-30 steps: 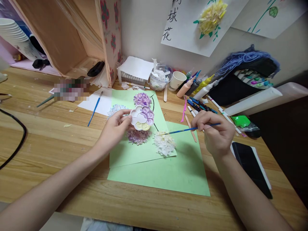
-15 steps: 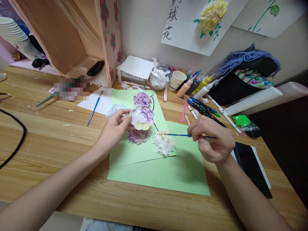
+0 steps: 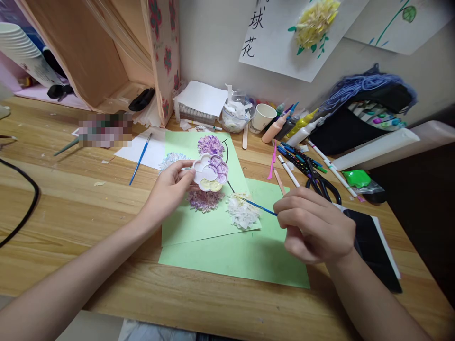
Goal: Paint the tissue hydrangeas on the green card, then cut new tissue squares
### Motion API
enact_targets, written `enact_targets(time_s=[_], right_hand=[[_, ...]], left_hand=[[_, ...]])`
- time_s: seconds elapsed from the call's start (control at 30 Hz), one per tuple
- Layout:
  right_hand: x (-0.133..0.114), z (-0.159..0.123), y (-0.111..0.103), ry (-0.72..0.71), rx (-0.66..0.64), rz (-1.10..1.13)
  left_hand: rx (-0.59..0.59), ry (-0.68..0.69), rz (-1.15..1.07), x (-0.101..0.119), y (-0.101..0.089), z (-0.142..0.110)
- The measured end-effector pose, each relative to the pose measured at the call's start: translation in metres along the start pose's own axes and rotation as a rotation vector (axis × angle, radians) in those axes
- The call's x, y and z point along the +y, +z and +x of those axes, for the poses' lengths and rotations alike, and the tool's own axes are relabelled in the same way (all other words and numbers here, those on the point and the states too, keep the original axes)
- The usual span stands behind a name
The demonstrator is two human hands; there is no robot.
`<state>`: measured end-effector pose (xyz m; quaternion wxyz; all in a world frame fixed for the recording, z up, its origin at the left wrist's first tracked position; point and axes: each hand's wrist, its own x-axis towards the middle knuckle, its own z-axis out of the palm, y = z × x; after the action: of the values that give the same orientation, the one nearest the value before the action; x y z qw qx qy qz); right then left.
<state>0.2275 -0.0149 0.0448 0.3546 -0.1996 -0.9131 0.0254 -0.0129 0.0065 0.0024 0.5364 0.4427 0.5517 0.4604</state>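
Note:
Pinched between the thumb and fingers of my left hand point(image 3: 175, 185) is a white flower-shaped paint palette point(image 3: 202, 166), with purple and yellow paint in its wells. My right hand point(image 3: 316, 225) grips a thin blue paintbrush point(image 3: 261, 207), its tip at the upper part of a white paper flower point(image 3: 244, 215) tinged yellow along the top. That flower sits on a green sheet point(image 3: 188, 227) overlapping another green sheet point(image 3: 280, 265). A purple paper flower point(image 3: 210, 146) shows above the palette, a second purple flower point(image 3: 205, 201) below it, and a pale blue one point(image 3: 174, 160) partly behind my left hand.
Left of the sheets, a second brush point(image 3: 141, 158) lies on white paper. Behind stand a bowl of paper scraps point(image 3: 236, 116), a paper cup point(image 3: 263, 117) and paint bottles point(image 3: 275, 128). Black scissors point(image 3: 318, 180), pens and a black flat object point(image 3: 373, 251) lie at the right.
My right hand has moved down and tilted the brush so its handle slopes downward, the tip staying at the white flower. The scissors have come into view behind it. My left hand holds still.

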Motion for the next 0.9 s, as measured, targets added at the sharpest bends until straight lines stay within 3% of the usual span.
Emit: enact_targets(time_s=[0.2, 0.4, 0.57, 0.8, 0.9], right_hand=[[-0.002, -0.002, 0.000, -0.028, -0.030, -0.038], [-0.004, -0.001, 0.000, -0.038, 0.023, -0.014], [-0.001, -0.001, 0.003, -0.029, -0.060, -0.019], [-0.008, -0.010, -0.005, -0.035, 0.230, -0.044], [-0.013, -0.009, -0.007, 0.037, 0.269, -0.023]], left_hand=[[0.001, -0.006, 0.009, 0.001, 0.001, -0.001], [0.004, 0.002, 0.007, 0.000, 0.000, 0.000], [-0.003, 0.003, 0.016, 0.000, 0.000, 0.000], [0.004, 0.005, 0.003, -0.002, -0.001, 0.000], [-0.007, 0.001, -0.002, -0.002, -0.001, 0.000]])
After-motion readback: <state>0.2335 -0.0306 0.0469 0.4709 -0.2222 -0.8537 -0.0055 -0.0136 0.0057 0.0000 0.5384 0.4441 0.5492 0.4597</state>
